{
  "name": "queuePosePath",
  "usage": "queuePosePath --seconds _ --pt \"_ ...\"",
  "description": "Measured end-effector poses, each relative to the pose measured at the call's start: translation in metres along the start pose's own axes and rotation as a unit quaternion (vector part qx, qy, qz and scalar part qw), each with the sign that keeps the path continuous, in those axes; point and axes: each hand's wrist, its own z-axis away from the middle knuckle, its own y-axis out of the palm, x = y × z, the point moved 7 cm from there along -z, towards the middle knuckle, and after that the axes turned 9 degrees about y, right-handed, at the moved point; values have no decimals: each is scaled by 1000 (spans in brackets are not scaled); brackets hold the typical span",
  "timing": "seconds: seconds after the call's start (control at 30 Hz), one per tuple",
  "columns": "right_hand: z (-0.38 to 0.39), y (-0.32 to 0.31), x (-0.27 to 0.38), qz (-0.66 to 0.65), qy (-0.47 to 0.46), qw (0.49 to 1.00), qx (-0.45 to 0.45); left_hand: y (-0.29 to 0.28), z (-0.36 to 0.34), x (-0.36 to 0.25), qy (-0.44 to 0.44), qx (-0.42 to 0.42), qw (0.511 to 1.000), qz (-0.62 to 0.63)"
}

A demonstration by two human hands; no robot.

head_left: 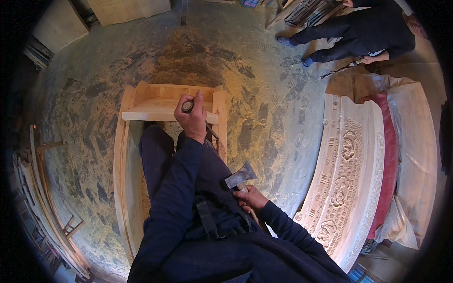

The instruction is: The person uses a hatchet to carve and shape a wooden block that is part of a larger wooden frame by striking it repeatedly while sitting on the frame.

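My left hand [192, 123] is closed around an upright chisel-like tool, whose round, dark handle end [188, 106] shows at the top of the fist. A dark shaft [212, 131] shows beside the wrist; its tip is hidden. Under this hand lies the end of a pale wooden frame [165, 115], with a crosspiece and raised side posts. My right hand [253, 198] grips a hatchet [241, 176] close below its metal head, near my right thigh. The hatchet's wooden handle runs down toward my lap.
To the right stands a long carved wooden panel [347, 184], with red cloth [383, 170] and plastic sheeting [415, 151] behind it. Another person [358, 33] in dark clothes holds a long drill bit at the upper right. Timber [47, 203] leans at left; sawdust covers the floor [264, 94].
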Motion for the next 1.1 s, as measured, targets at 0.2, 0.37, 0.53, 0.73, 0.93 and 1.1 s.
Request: queuePosePath --seconds 0.2,0.37,0.53,0.73,0.93,1.1 --pt "0 0 -1 0 2 1000 -3 -4 -1 3 0 3 1000 -6" --pt "1 0 -1 -2 13 1000 -3 -5 -1 4 -13 -2 1000 13" --pt "3 4 3 5 8 1000 -15 4 -9 11 91 30 990 -104" --pt "7 9 5 3 -1 1000 -5 75 -3 33 109 176 946 -248" --pt "5 7 -2 -21 6 1000 -5 82 -1 36 90 273 931 -227" --pt "5 8 0 -14 1 1000 -2 53 -14 28 94 196 952 -216"
